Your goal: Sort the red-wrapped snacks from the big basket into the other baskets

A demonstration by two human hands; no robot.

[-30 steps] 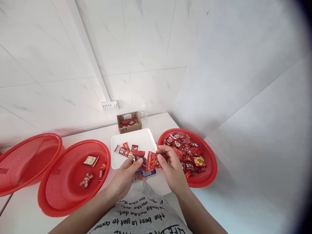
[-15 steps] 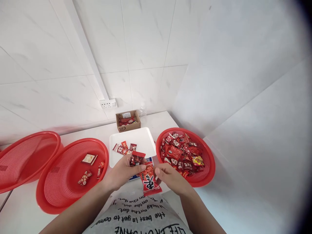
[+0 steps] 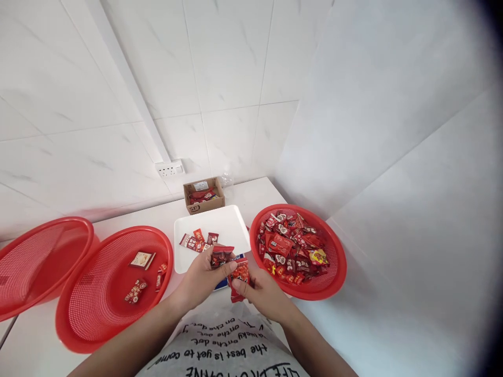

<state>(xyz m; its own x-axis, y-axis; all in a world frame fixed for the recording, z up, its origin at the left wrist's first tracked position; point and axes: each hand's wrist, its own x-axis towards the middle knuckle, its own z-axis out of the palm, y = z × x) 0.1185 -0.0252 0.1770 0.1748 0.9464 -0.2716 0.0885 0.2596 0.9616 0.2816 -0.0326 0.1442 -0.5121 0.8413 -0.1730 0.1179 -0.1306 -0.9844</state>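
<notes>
My left hand (image 3: 202, 277) pinches a dark red candy packet (image 3: 220, 255) just in front of the white tray (image 3: 231, 222). My right hand (image 3: 261, 293) is closed on a bright red snack packet (image 3: 239, 277), held right beside the left hand's packet, close to my chest. Several small red packets (image 3: 196, 242) lie on the tray's near left part. To the right stands a red basket (image 3: 338, 272) heaped with several red sweets (image 3: 293, 246).
A second red basket (image 3: 86, 309) at the left holds a few packets (image 3: 142, 259); a third red basket (image 3: 23, 272) lies at the far left. A small cardboard box (image 3: 203, 194) with red packets sits by the tiled wall, under a socket (image 3: 170, 168). A blue-and-white item (image 3: 222, 283) peeks under the tray.
My right hand brought the bright red packet from beside the right basket down and inward to the left hand. The left hand kept its dark packet and barely moved.
</notes>
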